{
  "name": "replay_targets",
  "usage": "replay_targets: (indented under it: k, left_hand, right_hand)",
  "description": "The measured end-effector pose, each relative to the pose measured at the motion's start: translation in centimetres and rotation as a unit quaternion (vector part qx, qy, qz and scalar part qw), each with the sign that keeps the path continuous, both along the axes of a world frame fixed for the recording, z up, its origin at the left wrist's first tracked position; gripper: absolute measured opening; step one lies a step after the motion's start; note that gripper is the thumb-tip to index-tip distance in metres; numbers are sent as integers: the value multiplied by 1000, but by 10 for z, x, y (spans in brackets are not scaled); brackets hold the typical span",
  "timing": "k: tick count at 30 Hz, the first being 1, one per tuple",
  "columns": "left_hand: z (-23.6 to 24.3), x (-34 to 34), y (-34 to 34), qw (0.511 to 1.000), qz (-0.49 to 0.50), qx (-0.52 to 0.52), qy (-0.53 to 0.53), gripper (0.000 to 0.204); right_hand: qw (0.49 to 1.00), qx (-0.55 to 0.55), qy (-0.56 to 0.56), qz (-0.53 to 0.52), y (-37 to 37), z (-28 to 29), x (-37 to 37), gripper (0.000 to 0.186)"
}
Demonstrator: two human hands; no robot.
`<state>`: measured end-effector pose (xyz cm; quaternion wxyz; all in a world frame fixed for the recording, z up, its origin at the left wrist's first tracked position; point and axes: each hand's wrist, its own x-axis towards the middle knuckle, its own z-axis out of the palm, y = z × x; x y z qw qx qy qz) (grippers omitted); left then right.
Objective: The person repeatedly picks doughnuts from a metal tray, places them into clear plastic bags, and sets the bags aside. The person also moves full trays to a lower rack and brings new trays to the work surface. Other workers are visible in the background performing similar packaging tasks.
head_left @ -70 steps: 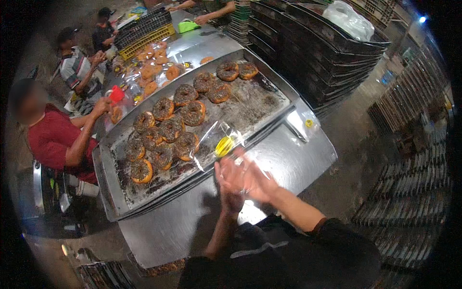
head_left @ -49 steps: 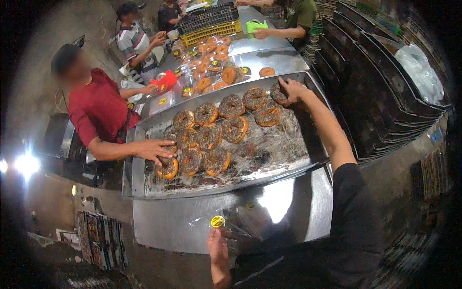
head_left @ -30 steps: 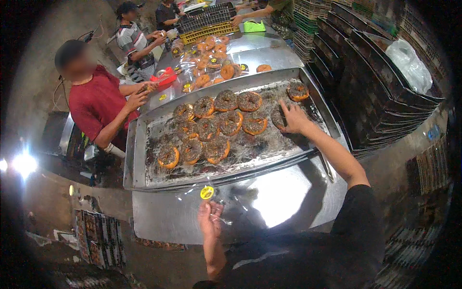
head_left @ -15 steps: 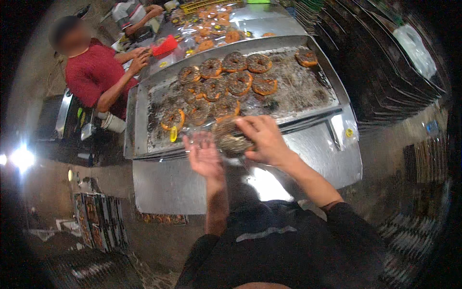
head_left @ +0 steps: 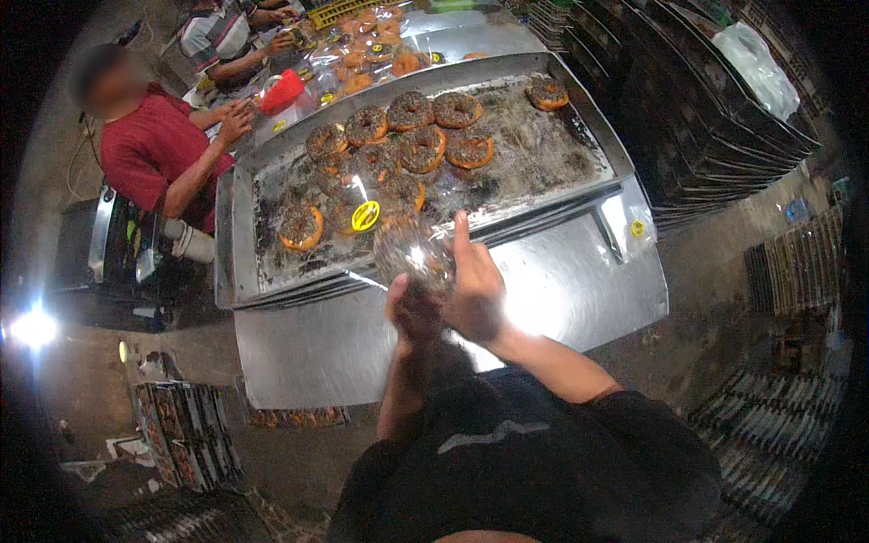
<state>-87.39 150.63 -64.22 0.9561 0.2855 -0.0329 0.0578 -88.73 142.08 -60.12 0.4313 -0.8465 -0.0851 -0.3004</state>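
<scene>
My left hand (head_left: 407, 312) is closed around the underside of a chocolate-topped, sprinkled doughnut (head_left: 413, 258) inside a clear plastic bag (head_left: 396, 249) with a yellow sticker (head_left: 365, 216). My right hand (head_left: 475, 299) grips the same bagged doughnut from the right, its index finger raised. Both hands are just over the near rim of a metal tray (head_left: 600, 158), where more sprinkled doughnuts (head_left: 458, 109) lie grouped at the left and middle, with a single one (head_left: 547, 92) at the back right corner.
A co-worker in red (head_left: 154, 149) stands at the left beside a red tape dispenser (head_left: 282, 93); another in stripes (head_left: 213, 41) works beyond. Bagged plain doughnuts (head_left: 358, 59) and a yellow crate (head_left: 339, 13) lie behind the tray. Stacked dark trays (head_left: 697, 154) and a white bag (head_left: 756, 68) stand right.
My right hand took a doughnut from the tray's right side and brought it to the bag in my left hand. The doughnut is now inside the bag, held by both hands.
</scene>
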Motion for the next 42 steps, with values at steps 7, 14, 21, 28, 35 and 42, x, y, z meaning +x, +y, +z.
replay_targets:
  k: [7,14,21,28,35,42]
  left_hand:
    - [-48,-18,13,976,-188,56,96,44]
    - [-150,-37,-22,704,-221,650,-180,37]
    - [-248,-15,-16,709,-152,651,-223,11]
    - [-169,-29,6,808,-282,512,-65,23]
    - [-109,-41,-33,713,-272,645,30,24]
    - [-50,-34,-29,792,-31,598,-121,25]
  right_hand:
    - [987,67,81,122,-32,-34,15,48]
    - [997,-12,-48,53,-51,94,132,21]
    - [939,-60,150,302,-48,-29,57,31]
    - [845,80,472,238,-82,-132,-58,35]
    - [940,-74,330,48,-97,-176,-91,27]
    - [796,416,358,254,-84,-67,13,45]
